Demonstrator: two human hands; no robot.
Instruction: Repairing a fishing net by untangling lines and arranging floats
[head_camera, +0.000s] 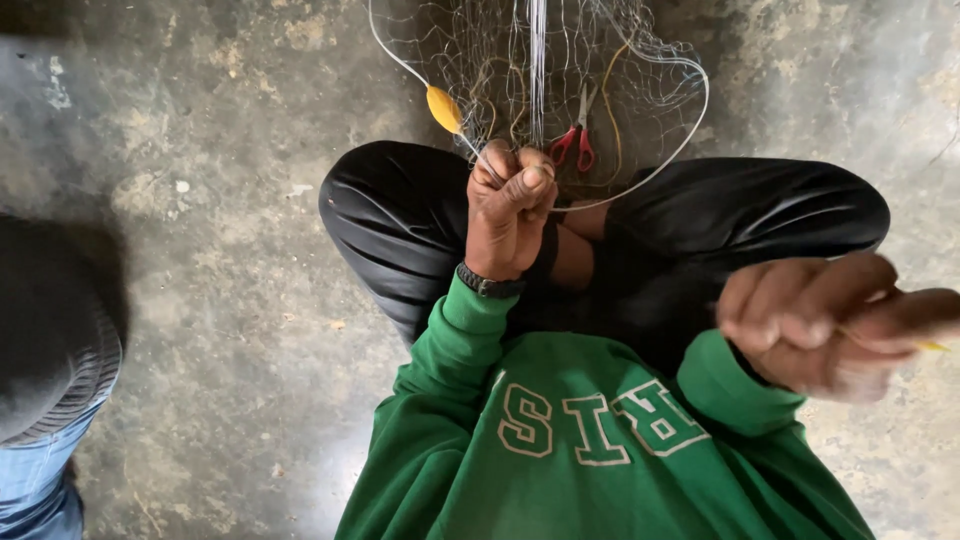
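**Net work on a concrete floor**

Grey concrete floor (230, 250) fills the frame. At top centre, the left hand (508, 210) is fisted around fishing net (520, 60) strands. At the right edge, the blurred right hand (830, 325) pinches a yellow needle (932, 346). Red scissors (575, 140) lie under the net.

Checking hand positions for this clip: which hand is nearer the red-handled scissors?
Left. The left hand grips the net just below the red-handled scissors; the right hand is pulled well back to the right.

Rough, stained grey concrete floor (230, 260), dimly and unevenly lit.
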